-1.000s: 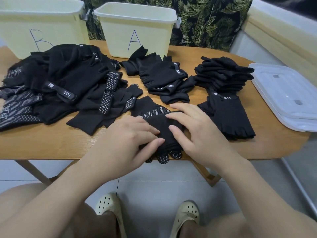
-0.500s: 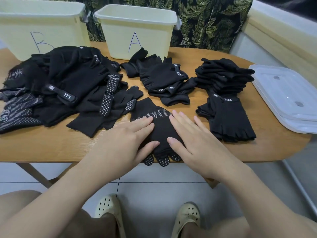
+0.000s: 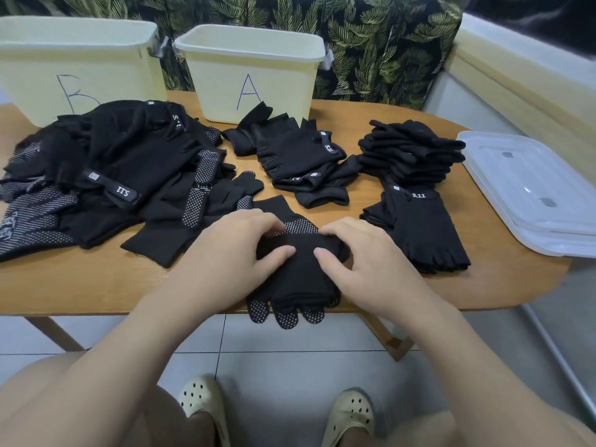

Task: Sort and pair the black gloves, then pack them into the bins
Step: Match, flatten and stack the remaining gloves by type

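Black knit gloves with white grip dots (image 3: pixel 298 272), stacked as a pair, lay at the near edge of the oval wooden surface (image 3: pixel 96 285), their dotted fingertips hanging over that edge. Left hand (image 3: pixel 232 250) and right hand (image 3: pixel 364 259) both rested on this pair, fingers curled and pinching the fabric near the dotted cuff, thumbs pressed on the middle. Loose heap of unsorted black gloves (image 3: pixel 106 175), some dotted, some with labelled straps, covered the left part of the surface. Small pile of black fingerless gloves (image 3: pixel 296 156) sat just in front of the pale yellow plastic bin marked A (image 3: pixel 251 72). Pale yellow plastic bin marked B (image 3: pixel 74 62) stood beside it to the left, behind the heap. Neat stack of folded black gloves (image 3: pixel 409 150) lay to the right, with a flat stack of black half-finger gloves (image 3: pixel 425 230) just before it. Clear plastic lids (image 3: pixel 532 191) rested stacked at the far right edge.
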Demonstrator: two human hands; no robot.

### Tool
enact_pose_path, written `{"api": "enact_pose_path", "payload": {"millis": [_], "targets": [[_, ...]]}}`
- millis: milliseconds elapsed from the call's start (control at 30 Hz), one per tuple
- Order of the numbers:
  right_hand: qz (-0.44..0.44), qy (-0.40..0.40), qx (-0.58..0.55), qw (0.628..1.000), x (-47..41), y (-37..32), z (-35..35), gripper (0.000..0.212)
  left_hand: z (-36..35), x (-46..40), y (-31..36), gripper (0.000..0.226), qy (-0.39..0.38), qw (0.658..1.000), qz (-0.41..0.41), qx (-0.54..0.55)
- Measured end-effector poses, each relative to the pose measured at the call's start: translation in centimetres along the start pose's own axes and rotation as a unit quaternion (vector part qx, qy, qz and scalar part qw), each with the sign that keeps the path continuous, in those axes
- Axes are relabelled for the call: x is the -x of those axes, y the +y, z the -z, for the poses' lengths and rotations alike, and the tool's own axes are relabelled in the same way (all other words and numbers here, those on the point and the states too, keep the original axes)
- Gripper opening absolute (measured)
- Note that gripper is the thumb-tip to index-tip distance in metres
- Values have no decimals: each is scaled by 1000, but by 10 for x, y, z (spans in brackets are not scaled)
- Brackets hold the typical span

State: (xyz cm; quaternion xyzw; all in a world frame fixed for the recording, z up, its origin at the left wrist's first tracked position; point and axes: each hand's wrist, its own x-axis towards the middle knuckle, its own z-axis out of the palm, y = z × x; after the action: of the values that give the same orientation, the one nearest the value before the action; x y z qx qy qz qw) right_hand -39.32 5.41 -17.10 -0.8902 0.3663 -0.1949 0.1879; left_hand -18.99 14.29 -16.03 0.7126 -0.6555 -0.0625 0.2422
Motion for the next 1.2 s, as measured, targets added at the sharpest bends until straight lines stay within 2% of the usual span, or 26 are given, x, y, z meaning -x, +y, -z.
{"api": "enact_pose_path", "payload": {"millis": [100, 200, 367, 500, 633, 700, 800, 867, 933, 1000, 1067, 1133, 1200], "targets": [[-11, 12, -8, 1000, -4, 1, 1, 29, 0, -4, -2, 37, -35, 999, -5, 15], [-18, 8, -23, 1000, -6, -1, 2, 27, 1, -7, -5, 34, -38, 998, -4, 54], [-32, -7, -52, 998, -5, -3, 3, 20, 6, -13, -5, 14, -83, 994, 0, 71], [-52, -1, -105, 993, -5, -4, 3, 10, 12, -14, -3, 20, -96, 991, 11, 97], [-49, 12, -172, 984, -4, -6, 8, 12, 21, -13, 7, 25, -91, 969, 16, 228], [-62, 3, -274, 960, -3, -6, 13, 18, 24, -14, 14, 25, -70, 940, 38, 331], [-74, -2, -433, 898, -5, 0, 16, 32, 26, -17, 22, 23, -37, 887, 77, 455], [-80, -25, -521, 850, -7, 3, 13, 39, 24, -21, 24, 26, -23, 851, 101, 515], [-93, -30, -559, 823, -10, 5, 10, 39, 19, -28, 25, 22, -12, 832, 123, 541], [-120, 15, -533, 837, -13, 9, 8, 28, 11, -35, 29, 15, -3, 839, 148, 524], [-143, 82, -454, 876, -16, 16, 9, 25, 3, -42, 35, 9, -3, 848, 163, 505], [-154, 106, -390, 902, -18, 20, 11, 34, -4, -49, 39, 8, -15, 852, 169, 496], [-172, 99, -359, 912, -19, 23, 14, 50, -8, -54, 43, 12, -33, 857, 172, 484]]}}
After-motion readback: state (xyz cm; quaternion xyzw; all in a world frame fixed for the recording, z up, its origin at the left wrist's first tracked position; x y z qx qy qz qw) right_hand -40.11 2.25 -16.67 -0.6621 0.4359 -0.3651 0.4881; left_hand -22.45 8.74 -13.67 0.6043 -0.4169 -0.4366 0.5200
